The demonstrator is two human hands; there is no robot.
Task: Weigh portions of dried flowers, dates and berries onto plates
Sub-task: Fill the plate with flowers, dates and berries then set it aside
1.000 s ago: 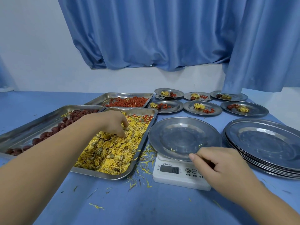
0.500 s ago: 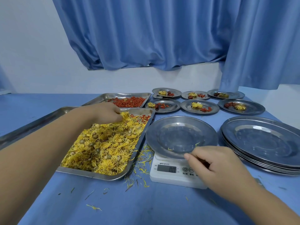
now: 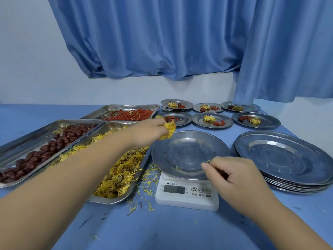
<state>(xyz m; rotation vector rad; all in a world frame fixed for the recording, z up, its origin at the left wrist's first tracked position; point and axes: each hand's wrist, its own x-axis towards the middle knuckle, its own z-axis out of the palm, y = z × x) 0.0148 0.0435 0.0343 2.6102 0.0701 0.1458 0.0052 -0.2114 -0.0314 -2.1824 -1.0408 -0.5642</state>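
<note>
Left grip pinches loose yellow dried flowers by round steel plate on white scale (right grip curled at rim, hold unclear): petals cd spill, rim touch cd skew wt.

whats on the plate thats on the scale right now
Only a few loose petals lie on the plate. The right hand covers its near rim, so that part is hidden. The left hand holds flowers at its far edge, not yet dropped.
</note>
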